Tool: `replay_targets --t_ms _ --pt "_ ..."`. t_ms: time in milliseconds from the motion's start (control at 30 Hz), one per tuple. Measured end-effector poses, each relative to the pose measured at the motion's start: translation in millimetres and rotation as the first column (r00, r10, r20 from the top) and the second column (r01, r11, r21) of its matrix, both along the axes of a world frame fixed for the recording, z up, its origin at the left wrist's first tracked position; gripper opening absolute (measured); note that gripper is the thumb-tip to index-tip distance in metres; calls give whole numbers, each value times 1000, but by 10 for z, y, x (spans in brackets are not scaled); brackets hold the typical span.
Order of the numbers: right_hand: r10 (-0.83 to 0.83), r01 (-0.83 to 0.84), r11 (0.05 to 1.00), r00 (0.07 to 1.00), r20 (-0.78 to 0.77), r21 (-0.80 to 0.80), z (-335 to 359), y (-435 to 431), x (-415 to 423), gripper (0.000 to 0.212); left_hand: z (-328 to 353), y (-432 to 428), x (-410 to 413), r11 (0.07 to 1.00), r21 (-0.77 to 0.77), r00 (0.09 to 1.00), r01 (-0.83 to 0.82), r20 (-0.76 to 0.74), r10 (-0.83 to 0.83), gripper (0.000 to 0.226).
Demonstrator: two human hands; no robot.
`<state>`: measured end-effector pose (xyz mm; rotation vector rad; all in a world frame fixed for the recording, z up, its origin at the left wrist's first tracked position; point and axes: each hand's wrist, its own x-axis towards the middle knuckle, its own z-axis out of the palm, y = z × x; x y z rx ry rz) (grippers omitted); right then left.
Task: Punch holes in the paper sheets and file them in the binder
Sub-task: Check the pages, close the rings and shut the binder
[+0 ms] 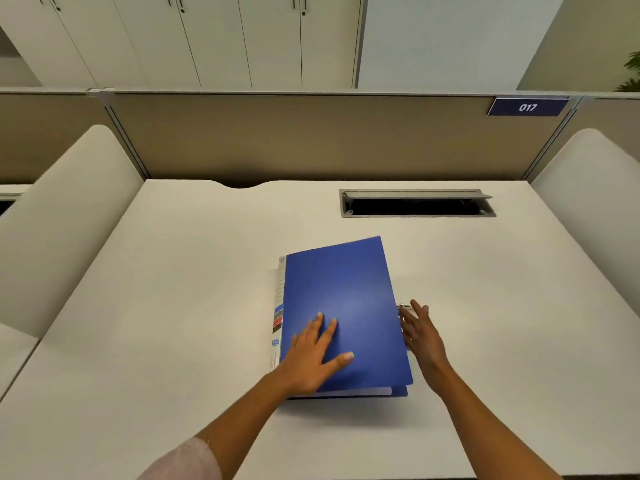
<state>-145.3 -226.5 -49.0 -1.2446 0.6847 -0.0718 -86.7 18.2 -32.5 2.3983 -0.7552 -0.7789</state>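
Two bare hands at blue plastic ring binder (346, 317), centre-lower frame on matte off-white desk (173, 289). Left hand (313, 355) flat, fingers spread, pressing smooth cover, gripping nothing. Right hand (420, 332) open beside binder's right edge, near small metal part there; contact unclear. White sheet edges (356, 392) show under cover. Risk: slick cover slides, or sheets crease if pressed misaligned.
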Motion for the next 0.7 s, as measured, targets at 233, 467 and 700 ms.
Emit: replay_targets --t_ms 233,467,700 --pt "89 -117 840 993 -78 -530 -28 39 -288 44 -583 -33 -204 937 330 926 112 308 -219 99" --pt "435 -531 301 816 -382 -792 -430 296 -637 48 -731 11 -262 942 319 926 103 314 -208 88" --pt "460 -615 204 747 -479 -762 -556 462 -683 82 -807 199 -173 942 323 895 95 387 -223 89"
